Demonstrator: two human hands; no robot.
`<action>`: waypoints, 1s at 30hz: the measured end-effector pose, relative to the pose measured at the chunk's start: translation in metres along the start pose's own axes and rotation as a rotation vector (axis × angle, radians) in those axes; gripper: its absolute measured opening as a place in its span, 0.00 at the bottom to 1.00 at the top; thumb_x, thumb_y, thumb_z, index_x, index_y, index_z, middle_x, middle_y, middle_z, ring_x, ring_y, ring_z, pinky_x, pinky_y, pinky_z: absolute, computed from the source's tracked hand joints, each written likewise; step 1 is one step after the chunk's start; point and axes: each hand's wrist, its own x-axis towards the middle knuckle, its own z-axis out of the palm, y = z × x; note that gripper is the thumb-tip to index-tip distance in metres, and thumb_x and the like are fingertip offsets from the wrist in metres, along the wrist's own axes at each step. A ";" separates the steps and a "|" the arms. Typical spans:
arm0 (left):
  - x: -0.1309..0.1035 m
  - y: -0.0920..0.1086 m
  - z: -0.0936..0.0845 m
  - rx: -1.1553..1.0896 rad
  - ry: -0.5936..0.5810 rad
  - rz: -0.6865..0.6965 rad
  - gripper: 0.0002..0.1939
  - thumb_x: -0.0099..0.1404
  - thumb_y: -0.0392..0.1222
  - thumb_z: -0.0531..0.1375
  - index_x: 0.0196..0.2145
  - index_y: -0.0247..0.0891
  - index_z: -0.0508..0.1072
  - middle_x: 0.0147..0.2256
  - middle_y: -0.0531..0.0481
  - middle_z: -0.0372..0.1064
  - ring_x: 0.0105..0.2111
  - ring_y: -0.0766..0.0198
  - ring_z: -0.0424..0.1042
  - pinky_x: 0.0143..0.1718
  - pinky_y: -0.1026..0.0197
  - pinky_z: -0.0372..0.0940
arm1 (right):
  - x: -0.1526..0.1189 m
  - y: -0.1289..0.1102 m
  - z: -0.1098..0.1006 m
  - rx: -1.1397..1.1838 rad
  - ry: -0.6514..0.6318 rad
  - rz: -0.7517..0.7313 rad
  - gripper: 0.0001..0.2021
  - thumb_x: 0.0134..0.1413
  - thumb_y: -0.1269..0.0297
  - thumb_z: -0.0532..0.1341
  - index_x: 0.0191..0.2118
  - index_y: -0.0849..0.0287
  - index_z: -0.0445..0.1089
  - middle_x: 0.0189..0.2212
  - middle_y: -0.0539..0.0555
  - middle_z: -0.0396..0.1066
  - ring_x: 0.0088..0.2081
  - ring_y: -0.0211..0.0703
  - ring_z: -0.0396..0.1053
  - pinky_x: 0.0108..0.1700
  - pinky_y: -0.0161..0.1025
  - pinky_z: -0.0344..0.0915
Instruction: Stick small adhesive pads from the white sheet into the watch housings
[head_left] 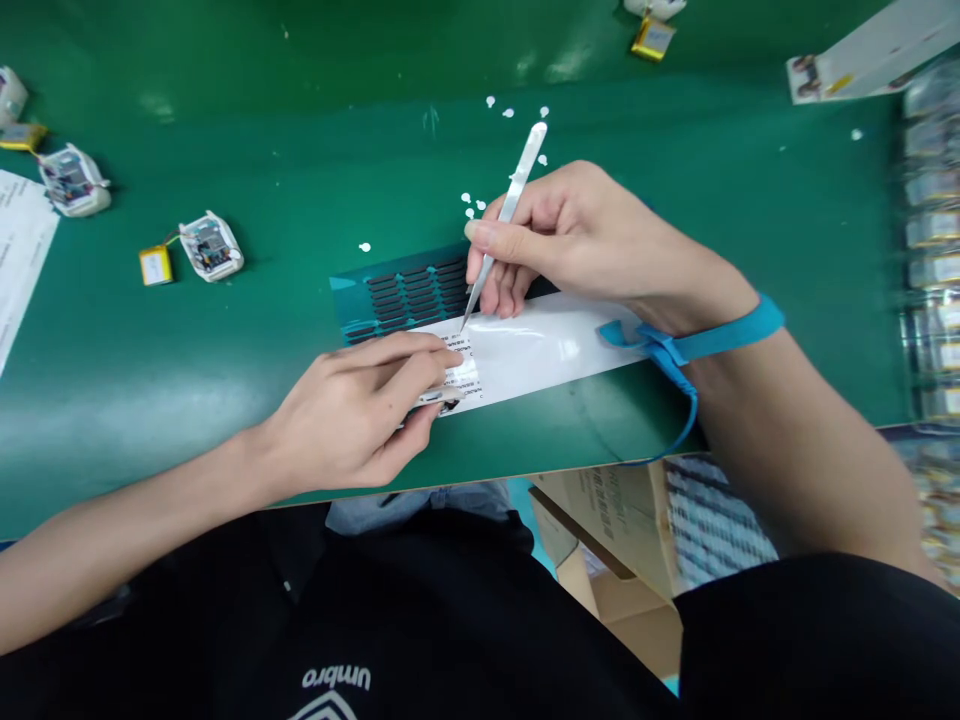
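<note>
My right hand (pixel 562 235) is closed round a pair of silver tweezers (pixel 519 180), their tips pointing down at a white label sheet (pixel 551 340) with small printed labels at its left end. My left hand (pixel 356 405) lies over that end, fingertips on the sheet. Between its thumb and fingers is a small white device housing (pixel 439 396), mostly hidden by the hand. Partly under the label sheet lies a teal sheet with rows of black strips (pixel 409 292). Around my right wrist is a blue wrist strap (pixel 731 333), its cord trailing over the sheet.
Open white housings (pixel 212 246) with circuit boards and yellow batteries (pixel 156 265) lie on the green mat at left. Small white stickers (pixel 466 197) are scattered beyond my right hand. Clear trays of parts (pixel 934 240) line the right side. A cardboard box (pixel 611 520) stands below the table edge.
</note>
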 end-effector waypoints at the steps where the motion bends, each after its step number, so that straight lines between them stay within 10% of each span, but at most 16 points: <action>1: 0.000 0.000 0.000 0.003 -0.002 0.002 0.09 0.75 0.34 0.56 0.50 0.33 0.71 0.51 0.38 0.82 0.56 0.49 0.82 0.51 0.53 0.82 | 0.000 -0.002 0.001 0.021 0.009 0.017 0.25 0.61 0.40 0.71 0.30 0.60 0.80 0.23 0.52 0.80 0.23 0.36 0.77 0.26 0.27 0.75; 13: -0.003 -0.003 0.003 0.027 0.024 0.021 0.09 0.77 0.36 0.53 0.49 0.32 0.71 0.49 0.39 0.82 0.52 0.50 0.83 0.47 0.53 0.81 | -0.003 -0.005 0.002 -0.089 0.049 0.103 0.26 0.59 0.36 0.71 0.31 0.59 0.82 0.25 0.56 0.80 0.26 0.41 0.78 0.30 0.35 0.77; 23: -0.001 -0.004 0.003 -0.040 0.032 0.014 0.10 0.76 0.35 0.54 0.49 0.31 0.72 0.49 0.36 0.82 0.52 0.49 0.84 0.48 0.52 0.82 | 0.000 0.000 0.002 0.028 0.008 -0.039 0.20 0.63 0.46 0.72 0.29 0.56 0.81 0.23 0.51 0.79 0.23 0.36 0.74 0.27 0.32 0.73; 30: -0.005 0.001 -0.001 -0.017 0.166 0.068 0.10 0.74 0.28 0.58 0.49 0.33 0.75 0.53 0.38 0.83 0.53 0.54 0.84 0.51 0.57 0.82 | -0.004 -0.010 0.010 0.147 0.199 -0.230 0.13 0.62 0.53 0.75 0.33 0.56 0.81 0.27 0.51 0.82 0.28 0.37 0.80 0.31 0.30 0.77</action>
